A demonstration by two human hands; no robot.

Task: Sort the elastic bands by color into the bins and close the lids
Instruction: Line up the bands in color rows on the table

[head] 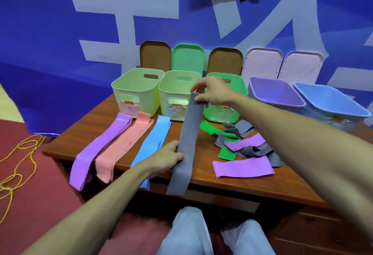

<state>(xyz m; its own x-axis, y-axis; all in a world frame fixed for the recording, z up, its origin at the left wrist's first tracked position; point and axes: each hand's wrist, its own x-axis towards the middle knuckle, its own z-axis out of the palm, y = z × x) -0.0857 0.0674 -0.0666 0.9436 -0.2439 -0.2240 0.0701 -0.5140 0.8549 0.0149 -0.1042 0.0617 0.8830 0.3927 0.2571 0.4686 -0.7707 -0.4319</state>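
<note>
Both hands pinch the grey elastic band (186, 145), right hand (212, 93) at its top end, left hand (169, 156) midway; light, limp, stretchy, best held by its ends.

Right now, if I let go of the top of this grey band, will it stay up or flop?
Probably flops: the grey band droops limp over the table edge. Likely light: the right hand lifts its top by a pinch.
</note>
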